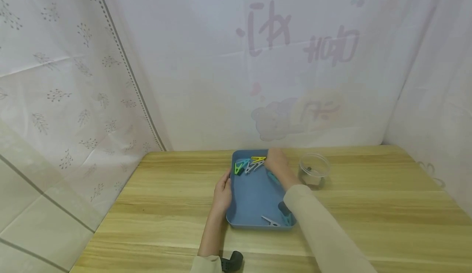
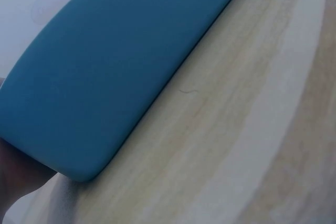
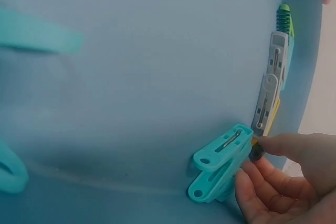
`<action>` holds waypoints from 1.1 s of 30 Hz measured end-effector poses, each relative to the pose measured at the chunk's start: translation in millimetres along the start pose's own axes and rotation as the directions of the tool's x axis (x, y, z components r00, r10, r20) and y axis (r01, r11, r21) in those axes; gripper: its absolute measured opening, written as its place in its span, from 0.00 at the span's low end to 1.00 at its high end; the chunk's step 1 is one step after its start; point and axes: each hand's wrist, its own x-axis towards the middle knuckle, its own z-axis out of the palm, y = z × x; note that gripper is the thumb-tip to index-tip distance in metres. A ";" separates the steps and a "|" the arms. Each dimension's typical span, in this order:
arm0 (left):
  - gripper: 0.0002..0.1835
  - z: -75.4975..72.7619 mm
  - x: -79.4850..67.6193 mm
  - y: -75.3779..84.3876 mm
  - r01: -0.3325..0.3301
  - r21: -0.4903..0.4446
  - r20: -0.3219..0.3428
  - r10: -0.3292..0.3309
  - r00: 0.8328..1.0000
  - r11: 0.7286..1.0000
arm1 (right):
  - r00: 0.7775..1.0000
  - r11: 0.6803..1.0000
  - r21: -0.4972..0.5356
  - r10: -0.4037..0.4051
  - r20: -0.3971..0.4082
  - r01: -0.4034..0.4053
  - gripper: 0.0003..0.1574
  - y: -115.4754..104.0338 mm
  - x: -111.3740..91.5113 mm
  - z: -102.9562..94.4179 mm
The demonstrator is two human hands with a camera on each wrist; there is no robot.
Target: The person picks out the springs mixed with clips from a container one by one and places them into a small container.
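Along the left side of the blue tray (image 1: 254, 197), my left hand (image 1: 222, 193) holds the wall, its fingers on the outside. The left wrist view shows mostly the tray's outer wall (image 2: 115, 66). My right hand (image 1: 278, 164) reaches into the tray's far right corner. There it pinches the dark ridged end of a clothespin (image 3: 256, 152), with a bit of yellow showing; the fingers hide most of it. Teal clothespins (image 3: 223, 148) lie against these fingers. A grey clothespin (image 3: 278, 51), a green clothespin (image 1: 238, 168) and a yellow clothespin (image 1: 258, 159) lie along the far wall.
Right of the tray stands a clear round container (image 1: 313, 168) with a small dark thing in it. A grey clothespin (image 1: 271, 221) and a teal clothespin (image 1: 287, 219) lie at the tray's near end. A printed white curtain (image 1: 221, 80) hangs behind the wooden table (image 1: 166, 207).
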 end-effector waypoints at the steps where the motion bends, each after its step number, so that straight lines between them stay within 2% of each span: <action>1: 0.25 0.0 0.2 -0.1 0.000 0.001 0.000 0.000 1.000 1.000 | 1.000 1.000 0.005 -0.006 -0.001 0.006 0.23 0.1 -0.9 -0.8; 8: 0.25 0.4 1.3 0.2 0.006 -0.007 -0.002 -0.006 1.000 1.000 | 0.999 0.997 0.061 -0.041 0.004 0.041 0.22 -0.9 -7.2 -8.6; 11: 0.25 0.6 0.9 1.2 0.007 -0.013 -0.001 -0.007 1.000 1.000 | 0.998 0.995 0.076 -0.059 0.014 0.058 0.08 -0.6 -7.2 -10.5; 12: 0.25 0.7 0.7 1.4 0.005 -0.012 0.000 -0.005 1.000 1.000 | 0.998 0.994 0.082 -0.068 0.020 0.066 0.09 -0.2 -7.1 -11.2; 15: 0.25 0.5 0.6 1.7 0.003 -0.012 0.000 -0.003 1.000 1.000 | 0.995 0.991 0.099 -0.091 0.043 0.087 0.29 1.0 -7.3 -13.7; 17: 0.25 0.4 0.7 1.7 0.000 -0.008 -0.002 0.000 1.000 1.000 | 0.993 0.989 0.111 -0.108 0.055 0.101 0.32 1.7 -8.5 -15.5; 19: 0.25 0.3 1.0 1.3 -0.002 -0.004 -0.003 0.002 1.000 1.000 | 0.990 0.985 0.119 -0.133 0.053 0.126 0.29 3.2 -9.4 -16.8; 24: 0.25 0.1 1.0 0.3 0.001 -0.009 0.003 -0.001 1.000 1.000 | 0.982 0.973 0.144 -0.187 0.021 0.182 0.13 7.7 -11.8 -17.7; 33: 0.25 0.0 1.3 -0.7 0.011 -0.018 0.010 -0.011 1.000 1.000 | 0.977 0.954 0.217 -0.214 0.012 0.206 0.15 11.8 -12.7 -17.6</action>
